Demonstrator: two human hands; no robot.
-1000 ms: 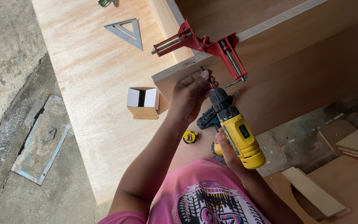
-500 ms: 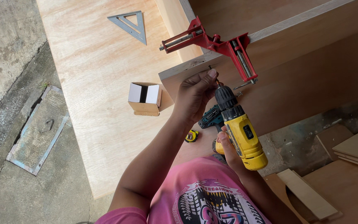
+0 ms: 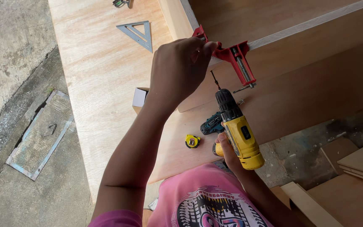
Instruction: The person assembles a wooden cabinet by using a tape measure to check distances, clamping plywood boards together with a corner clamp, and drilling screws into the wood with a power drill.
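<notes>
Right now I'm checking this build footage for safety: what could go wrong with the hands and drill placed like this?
The left hand sits at the red corner clamp, close ahead of the drill bit; a slip could likely jab its fingers. The right hand alone holds the yellow drill, so it may wander off line. The teal drill and the tape measure lie loose on the plywood and might get knocked.

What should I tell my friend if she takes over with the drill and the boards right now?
Left hand is up at the red corner clamp, touching it. Right hand holds the yellow drill, bit pointing at the board joint below the clamp. The clamp is on the two boards. A tape measure, a second, blue drill and a small box lie on the sheet. No screw visible in the joint.
</notes>
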